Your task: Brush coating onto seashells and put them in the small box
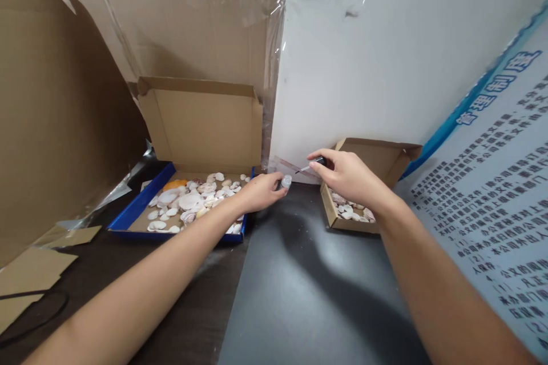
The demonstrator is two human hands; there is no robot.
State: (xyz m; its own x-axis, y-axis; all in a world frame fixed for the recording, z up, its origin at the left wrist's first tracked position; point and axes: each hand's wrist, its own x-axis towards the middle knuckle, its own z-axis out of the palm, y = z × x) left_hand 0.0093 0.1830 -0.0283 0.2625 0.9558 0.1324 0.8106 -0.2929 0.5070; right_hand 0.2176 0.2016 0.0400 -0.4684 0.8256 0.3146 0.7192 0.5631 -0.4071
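Observation:
Between the fingers of my left hand (264, 191) is a small clear bottle (286, 181), raised over the table. My right hand (338, 171) pinches a black-capped brush (303, 169), its thin tip pointing left toward the bottle's mouth. Brush tip and bottle are slightly apart. Behind and beneath my left forearm stands a blue-edged cardboard box (139, 200) with its lid up, full of pale seashells (190, 200). Near my right wrist is a smaller brown box (330, 211) with more seashells (349, 209); my arm hides part of it.
A dark grey mat (291, 296) covers the table's middle. Cardboard pieces (38, 271) and a black cable (55, 292) lie at the left. A tall cardboard panel (64, 102), a white board (363, 51) and a printed sign (492, 193) enclose the table.

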